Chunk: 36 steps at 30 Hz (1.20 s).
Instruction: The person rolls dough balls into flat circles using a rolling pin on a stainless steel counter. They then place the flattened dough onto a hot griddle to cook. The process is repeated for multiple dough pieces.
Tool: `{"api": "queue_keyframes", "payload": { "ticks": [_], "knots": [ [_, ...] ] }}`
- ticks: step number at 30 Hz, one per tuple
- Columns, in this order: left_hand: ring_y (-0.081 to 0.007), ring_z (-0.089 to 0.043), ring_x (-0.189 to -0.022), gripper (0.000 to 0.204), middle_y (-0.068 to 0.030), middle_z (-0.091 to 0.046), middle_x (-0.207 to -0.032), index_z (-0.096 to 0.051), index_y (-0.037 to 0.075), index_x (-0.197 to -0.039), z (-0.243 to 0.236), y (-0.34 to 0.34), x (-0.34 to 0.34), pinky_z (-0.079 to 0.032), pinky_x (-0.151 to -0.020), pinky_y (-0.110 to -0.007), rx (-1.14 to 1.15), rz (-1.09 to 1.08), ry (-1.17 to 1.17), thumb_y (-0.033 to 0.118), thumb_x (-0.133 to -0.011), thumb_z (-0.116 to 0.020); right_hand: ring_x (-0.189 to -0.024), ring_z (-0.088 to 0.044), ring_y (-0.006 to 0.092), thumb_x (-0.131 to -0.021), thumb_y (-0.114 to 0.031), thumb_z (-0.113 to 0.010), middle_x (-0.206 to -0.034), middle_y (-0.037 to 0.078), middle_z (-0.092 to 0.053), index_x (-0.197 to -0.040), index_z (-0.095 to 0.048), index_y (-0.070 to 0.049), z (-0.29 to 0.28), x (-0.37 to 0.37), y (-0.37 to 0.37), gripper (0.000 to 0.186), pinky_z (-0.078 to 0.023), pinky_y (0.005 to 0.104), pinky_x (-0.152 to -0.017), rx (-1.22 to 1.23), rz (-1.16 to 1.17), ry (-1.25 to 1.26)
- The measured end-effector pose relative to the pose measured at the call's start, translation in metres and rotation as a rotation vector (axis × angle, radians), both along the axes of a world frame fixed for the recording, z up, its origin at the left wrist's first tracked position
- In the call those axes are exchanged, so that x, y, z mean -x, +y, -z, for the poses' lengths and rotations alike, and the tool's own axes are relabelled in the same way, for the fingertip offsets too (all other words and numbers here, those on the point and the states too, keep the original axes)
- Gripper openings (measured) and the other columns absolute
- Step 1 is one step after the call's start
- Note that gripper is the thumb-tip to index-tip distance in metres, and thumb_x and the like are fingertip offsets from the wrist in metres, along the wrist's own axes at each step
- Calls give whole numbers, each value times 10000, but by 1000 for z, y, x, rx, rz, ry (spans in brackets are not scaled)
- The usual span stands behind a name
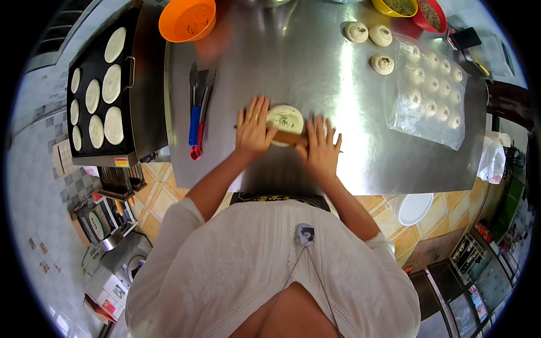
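A wooden rolling pin (288,138) lies across a round, flat piece of dough (285,116) flecked with dark green herbs. My left hand (253,127) rests on the pin's left end, fingers stretched out. On its right end lies my right hand (321,145), palm down with the fingers spread. Both hands press flat on the pin rather than wrap round it. Most of the dough shows beyond the pin; its near edge is partly covered. To the left lie tongs with blue handles (195,127) and another pair with red handles (198,143).
Left of the steel table (242,67), a black griddle (90,59) carries several flat dough rounds (111,83). An orange bowl (169,29) stands far left. Three coiled buns (380,35) sit by a plastic sheet (425,129) covering several more. Yellow (386,11) and red bowls (442,25) stand behind.
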<state>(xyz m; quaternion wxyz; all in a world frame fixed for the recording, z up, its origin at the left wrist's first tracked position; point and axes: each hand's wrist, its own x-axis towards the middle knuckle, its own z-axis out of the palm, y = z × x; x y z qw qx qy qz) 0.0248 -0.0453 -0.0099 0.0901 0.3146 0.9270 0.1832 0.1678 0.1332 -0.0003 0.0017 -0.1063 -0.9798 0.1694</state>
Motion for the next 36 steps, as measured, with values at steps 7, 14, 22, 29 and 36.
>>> {"api": "queue_keyframes", "payload": {
  "ticks": [7, 14, 22, 29, 36],
  "knots": [
    [-342, -197, -1512, 711, -184, -259, -1616, -246, -11, -1544, 13, 41, 78, -194, -1189, -570, -131, -68, 112, 411, -1010, -452, -1445, -307, 390, -951, -441, -564, -1547, 208, -356, -1403, -477, 9, 0, 101, 40, 644, -216, 633, -1145, -78, 148, 284],
    [-376, -560, -1199, 527, -191, -600, -1286, -552, 55, -1347, -16, 33, 18, -448, -993, -441, -176, 31, -262, 297, -895, -675, -1248, -511, 319, -826, -169, -702, -1320, 140, -549, -1125, -588, -46, -10, -10, -2, 342, -377, 508, -1033, 186, 28, 210],
    [-334, -673, -909, 318, -170, -702, -885, -686, -9, -965, -82, 21, 28, -527, -816, -442, 7, -159, -834, 299, -887, -701, -970, -585, 226, -762, -112, -738, -1072, 46, -610, -1212, -613, -58, -74, -42, -2, 470, -439, 372, -816, 246, -173, 270],
    [-392, -489, -1292, 508, -218, -512, -1414, -516, 36, -1377, 5, -20, -27, -386, -1058, -521, -16, -52, 249, 322, -960, -559, -1259, -497, 322, -890, -383, -652, -1421, 156, -501, -1372, -533, -48, -3, 0, -16, 599, -402, 491, -975, 44, -3, 194],
    [-341, -335, -1453, 704, -184, -392, -1545, -360, -3, -1505, 12, -10, 6, -248, -1134, -616, 5, -97, 158, 386, -948, -546, -1459, -300, 388, -941, -477, -558, -1574, 172, -345, -1478, -440, -101, 5, 38, -8, 666, -230, 667, -1123, -40, -11, 162]
  ]
}}
